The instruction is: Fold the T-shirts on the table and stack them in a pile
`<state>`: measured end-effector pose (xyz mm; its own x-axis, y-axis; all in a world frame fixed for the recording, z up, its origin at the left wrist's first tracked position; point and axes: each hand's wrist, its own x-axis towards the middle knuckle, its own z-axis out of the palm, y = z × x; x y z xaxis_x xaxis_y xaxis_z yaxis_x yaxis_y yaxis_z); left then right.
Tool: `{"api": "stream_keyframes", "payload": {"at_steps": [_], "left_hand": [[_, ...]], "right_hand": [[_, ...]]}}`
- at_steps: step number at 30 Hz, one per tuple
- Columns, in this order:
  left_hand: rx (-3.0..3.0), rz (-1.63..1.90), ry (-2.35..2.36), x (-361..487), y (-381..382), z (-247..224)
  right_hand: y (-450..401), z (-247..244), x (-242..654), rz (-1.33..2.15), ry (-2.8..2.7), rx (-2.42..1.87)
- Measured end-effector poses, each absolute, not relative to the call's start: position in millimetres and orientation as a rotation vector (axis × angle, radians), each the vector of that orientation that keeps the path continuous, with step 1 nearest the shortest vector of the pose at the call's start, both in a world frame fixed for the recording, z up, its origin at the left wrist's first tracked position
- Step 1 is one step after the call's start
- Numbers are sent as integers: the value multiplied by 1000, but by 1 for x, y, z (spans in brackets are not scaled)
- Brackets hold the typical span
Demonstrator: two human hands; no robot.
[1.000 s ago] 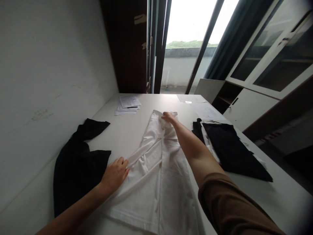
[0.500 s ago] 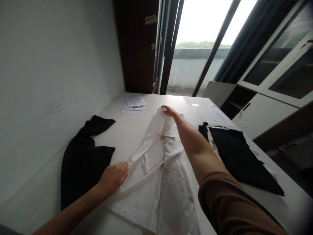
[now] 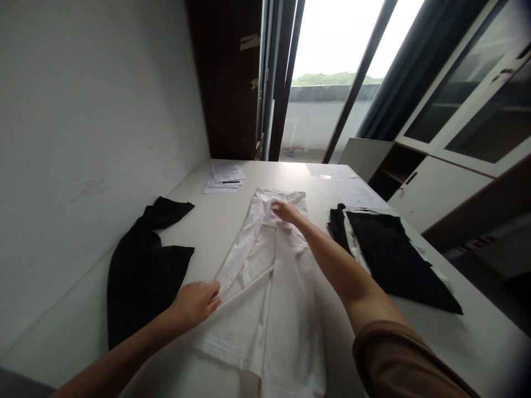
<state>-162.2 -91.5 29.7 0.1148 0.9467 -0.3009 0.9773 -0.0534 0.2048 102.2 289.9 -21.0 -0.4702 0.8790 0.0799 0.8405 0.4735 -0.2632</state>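
Observation:
A white garment point(image 3: 290, 287) lies lengthwise on the white table, with a seam or edge running down its middle and creases on its left side; I cannot tell its exact kind. My left hand point(image 3: 199, 301) is closed on a fold at its left edge. Over the far part, below the spread-out top edge, my right hand point(image 3: 285, 211) has its fingers bent and pinched on the cloth. A black garment point(image 3: 143, 282) lies loosely by the wall, left of my left hand.
Black and white folded garments point(image 3: 385, 249) are stacked at the right. Loose papers point(image 3: 224, 177) lie at the far left, with paper sheets point(image 3: 357, 190) at the far right. A wall point(image 3: 103, 138) borders the table on the left. White cabinets point(image 3: 448, 182) stand beyond its right side.
My right hand has left the far top edge and come a little nearer over the cloth. That edge now lies spread wider. My left hand keeps its hold, slightly lower. The view has shifted slightly.

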Motion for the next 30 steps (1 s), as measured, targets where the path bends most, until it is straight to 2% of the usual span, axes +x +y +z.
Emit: {"api": "stream_keyframes", "payload": {"at_steps": [7,11,17,24,27,30], "left_hand": [[1883,156,1515,-131,-74,48],[1818,281,1434,-103,-69,59],[1884,343,1363,-66,-73,58],[2065,286,1429,-30,-61,44],[2214,134,1415,-14,-59,33],[2222,-31,1187,-7,-59,28]], "right_hand": [[256,-38,112,80,-2574,-1540],[230,-42,114,112,-2530,-1539],[203,-50,115,116,-2191,-1698],[215,-52,127,72,-2067,-1878],[225,-51,129,181,-2126,-1841],[233,-48,129,324,-2080,-1844]]}}
